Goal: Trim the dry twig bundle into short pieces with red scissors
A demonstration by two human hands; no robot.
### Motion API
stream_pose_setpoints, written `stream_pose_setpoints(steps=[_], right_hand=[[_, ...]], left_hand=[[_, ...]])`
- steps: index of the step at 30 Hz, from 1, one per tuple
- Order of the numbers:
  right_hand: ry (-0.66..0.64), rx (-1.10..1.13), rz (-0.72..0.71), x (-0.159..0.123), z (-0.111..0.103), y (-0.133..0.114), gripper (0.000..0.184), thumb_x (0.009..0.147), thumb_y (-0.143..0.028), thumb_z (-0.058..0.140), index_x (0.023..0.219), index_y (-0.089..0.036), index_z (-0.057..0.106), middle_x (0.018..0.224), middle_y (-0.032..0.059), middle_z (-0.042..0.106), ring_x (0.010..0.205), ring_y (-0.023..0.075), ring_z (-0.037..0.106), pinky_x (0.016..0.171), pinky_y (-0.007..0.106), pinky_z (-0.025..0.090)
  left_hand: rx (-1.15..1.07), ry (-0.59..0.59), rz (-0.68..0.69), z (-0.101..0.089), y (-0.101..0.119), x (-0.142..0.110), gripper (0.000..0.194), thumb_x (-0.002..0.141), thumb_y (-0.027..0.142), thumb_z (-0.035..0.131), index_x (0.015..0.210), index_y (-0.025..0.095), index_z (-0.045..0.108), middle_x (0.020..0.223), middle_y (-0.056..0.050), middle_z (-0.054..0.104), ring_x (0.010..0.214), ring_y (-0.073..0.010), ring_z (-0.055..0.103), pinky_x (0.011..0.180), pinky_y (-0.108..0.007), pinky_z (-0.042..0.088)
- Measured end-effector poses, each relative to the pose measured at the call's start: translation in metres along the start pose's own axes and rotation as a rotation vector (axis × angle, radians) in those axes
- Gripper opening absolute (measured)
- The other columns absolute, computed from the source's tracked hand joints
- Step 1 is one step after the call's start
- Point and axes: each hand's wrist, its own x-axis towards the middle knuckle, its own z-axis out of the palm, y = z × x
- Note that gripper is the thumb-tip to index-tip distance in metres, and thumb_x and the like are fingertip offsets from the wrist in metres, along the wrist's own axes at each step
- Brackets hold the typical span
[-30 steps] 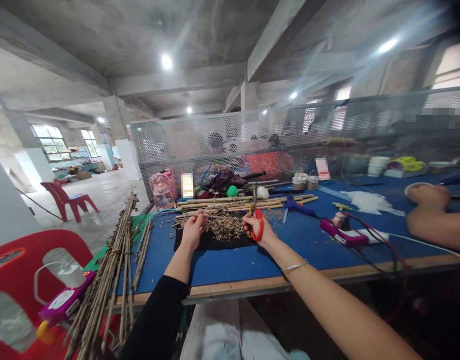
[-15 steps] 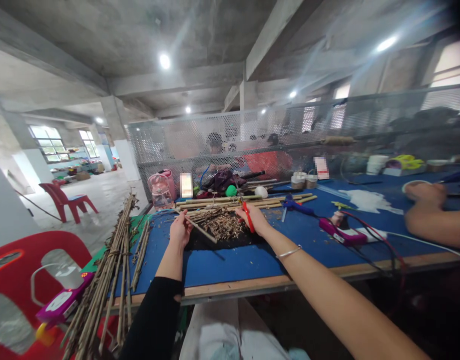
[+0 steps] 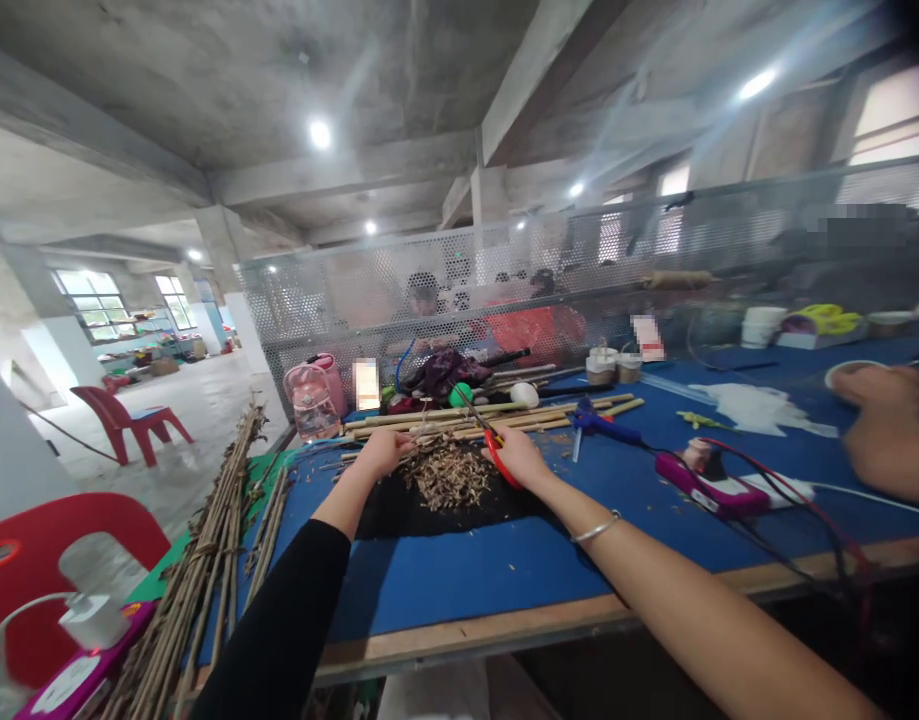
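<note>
My right hand (image 3: 520,458) is closed on scissors with red handles (image 3: 496,448), their blades pointing up and away to the left. On the far left side of a heap of dry brown chips (image 3: 453,474), my left hand (image 3: 382,453) has its fingers pinched together; what is between them is too small to make out. The heap lies on a black cloth (image 3: 421,522) between and below my hands. Just beyond my fingers, thin cut stems and long pale sticks (image 3: 556,415) lie across the table.
A bundle of dry stalks (image 3: 219,530) leans over the table's left end. To the right are a blue glue gun (image 3: 605,425) and a purple power strip (image 3: 718,483) with cables. Another person's hand (image 3: 883,390) is at the far right. A perforated metal screen (image 3: 339,290) stands behind.
My left hand has moved right and forward, and the stick it held across the heap no longer shows. The scissors stay in my right hand. The camera view has shifted slightly.
</note>
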Motion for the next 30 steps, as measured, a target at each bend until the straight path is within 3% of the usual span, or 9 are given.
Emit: stream_pose_setpoints(steps=[6,9,11,17,22,26,30], right_hand=[[-0.041,0.025,-0.036,0.009,-0.011,0.024,0.009,0.061,-0.024,0.059,0.067,-0.018,0.055,0.066,0.0013,0.060,0.060,0.0144,0.050,0.056,0.022,0.033],[-0.047,0.070,-0.043,0.009,-0.013,0.040,0.011,0.061,-0.027,0.059,0.065,-0.019,0.054,0.063,-0.0004,0.059,0.058,0.0138,0.049,0.055,0.022,0.034],[-0.062,0.087,-0.035,0.007,-0.014,0.050,0.011,0.061,-0.029,0.059,0.065,-0.019,0.054,0.061,-0.0012,0.058,0.058,0.0135,0.049,0.055,0.022,0.035],[-0.126,0.098,0.012,0.003,-0.014,0.060,0.017,0.064,-0.036,0.057,0.069,-0.020,0.054,0.061,-0.0019,0.058,0.056,0.0135,0.050,0.054,0.023,0.038],[-0.133,0.115,0.008,0.003,-0.017,0.053,0.018,0.064,-0.036,0.058,0.072,-0.020,0.056,0.065,0.0002,0.060,0.058,0.0146,0.052,0.054,0.023,0.039],[-0.155,0.117,0.025,0.001,-0.019,0.047,0.018,0.062,-0.035,0.059,0.070,-0.020,0.057,0.065,0.0006,0.061,0.059,0.0153,0.052,0.053,0.023,0.039],[-0.169,0.124,0.000,-0.003,-0.016,0.046,0.016,0.063,-0.035,0.058,0.070,-0.020,0.056,0.063,-0.0005,0.060,0.057,0.0141,0.051,0.053,0.022,0.039]], left_hand=[[0.227,-0.099,0.021,0.025,-0.009,0.017,0.024,0.067,0.041,0.059,0.075,0.021,0.069,0.073,-0.007,0.066,0.074,-0.0207,0.059,0.067,-0.026,0.039],[0.261,-0.062,0.015,0.025,-0.010,0.029,0.034,0.074,0.045,0.049,0.074,0.018,0.068,0.073,-0.009,0.065,0.073,-0.0214,0.058,0.066,-0.027,0.039],[0.274,-0.040,0.029,0.022,-0.011,0.038,0.027,0.073,0.039,0.052,0.078,0.018,0.068,0.078,-0.009,0.066,0.076,-0.0213,0.058,0.067,-0.027,0.039],[0.307,-0.233,0.053,0.020,-0.023,0.060,0.015,0.065,0.030,0.059,0.069,0.020,0.069,0.069,-0.005,0.066,0.067,-0.0184,0.057,0.063,-0.025,0.038],[0.240,-0.255,0.073,0.009,-0.023,0.073,0.018,0.070,0.026,0.051,0.067,0.017,0.066,0.064,-0.004,0.064,0.061,-0.0153,0.055,0.059,-0.023,0.037],[0.041,-0.212,0.032,-0.008,-0.020,0.075,0.021,0.074,0.029,0.046,0.076,0.016,0.062,0.065,-0.003,0.064,0.054,-0.0131,0.054,0.054,-0.021,0.038],[0.084,-0.125,0.092,-0.022,-0.016,0.070,0.022,0.076,0.027,0.043,0.081,0.016,0.062,0.069,-0.004,0.064,0.061,-0.0146,0.054,0.058,-0.023,0.038]])
